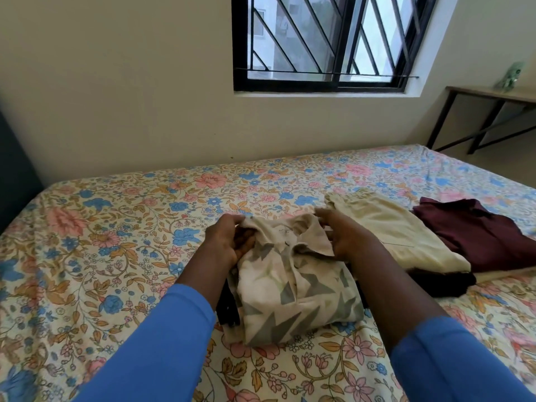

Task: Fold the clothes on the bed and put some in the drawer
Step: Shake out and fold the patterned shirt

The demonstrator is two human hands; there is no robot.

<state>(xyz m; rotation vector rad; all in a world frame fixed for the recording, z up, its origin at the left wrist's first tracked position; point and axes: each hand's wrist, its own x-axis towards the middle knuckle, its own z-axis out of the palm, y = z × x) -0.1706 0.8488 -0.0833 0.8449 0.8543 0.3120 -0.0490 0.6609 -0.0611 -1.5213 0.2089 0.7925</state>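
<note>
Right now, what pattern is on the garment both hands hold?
The garment: cream with grey angular shapes; head view.

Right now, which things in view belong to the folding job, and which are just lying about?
Job: patterned shirt, in the grip of the left hand and right hand; cream garment; maroon garment; dark garment partly under the cream one; bed.
Lying about: side table; green object on it; window.
</note>
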